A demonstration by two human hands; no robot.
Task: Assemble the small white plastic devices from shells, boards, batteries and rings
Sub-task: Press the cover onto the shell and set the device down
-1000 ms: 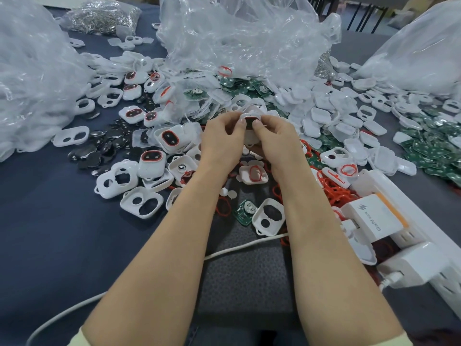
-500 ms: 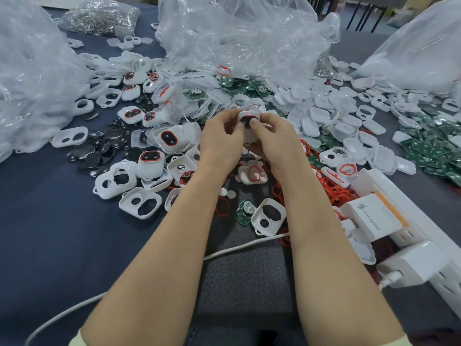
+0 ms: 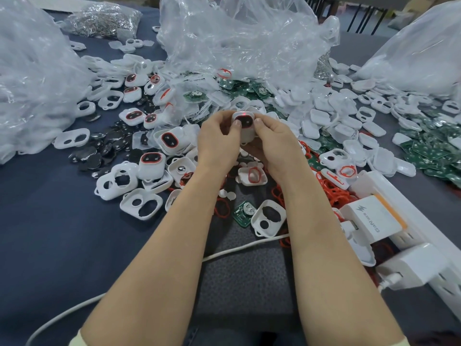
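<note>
Nearest, at 6 o'clock, a white cable [image 3: 239, 248] crosses the dark blue surface [image 3: 50, 233] beneath both forearms. At 4 o'clock a white power strip [image 3: 421, 221] carries a GaN charger [image 3: 371, 219]. Just short of the hands, a green circuit board [image 3: 243, 212] lies touching an empty shell [image 3: 268, 217]. Loose red rings [image 3: 334, 193] are heaped at their 3 o'clock.

At centre, the left hand [image 3: 217, 143] and right hand [image 3: 274, 146] hold one white device [image 3: 243, 123] between them, raised above the loose parts. The fingers of both hands are curled round its sides and back. Both thumbs press its front, one on either side of the red-rimmed dark window. The device faces the camera.

At 9 o'clock of the hands stand finished devices [image 3: 151, 162], with a scatter of coin batteries [image 3: 99, 151] beyond them. Farthest, at 12 o'clock, a clear plastic bag [image 3: 239, 38] slumps over further boards and shells.
</note>
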